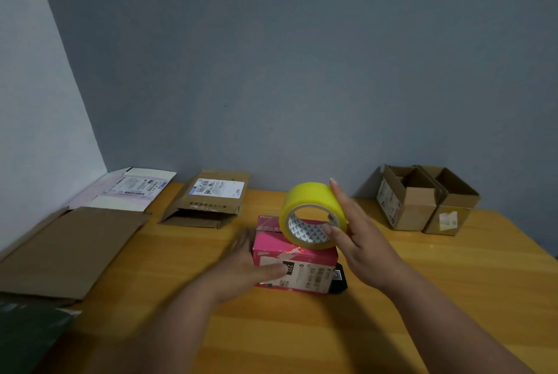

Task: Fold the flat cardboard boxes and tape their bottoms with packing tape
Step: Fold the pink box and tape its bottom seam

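A pink folded box (pixel 305 271) stands on the wooden table (pixel 302 328) in front of me. My left hand (pixel 247 268) presses against its left side, thumb on the front label, blurred. My right hand (pixel 353 231) grips a yellow roll of packing tape (pixel 308 210), thumb inside the core, with the roll resting on the top of the pink box. Flat cardboard boxes lie to the left: a large brown one (pixel 66 250), a smaller brown one with a label (pixel 208 198), and a white and pink one (pixel 133 189).
Two folded brown boxes (pixel 422 201) stand open at the back right against the grey wall. A dark object (pixel 338 281) pokes out behind the pink box's right side. A dark green sheet (pixel 27 334) lies at the near left edge.
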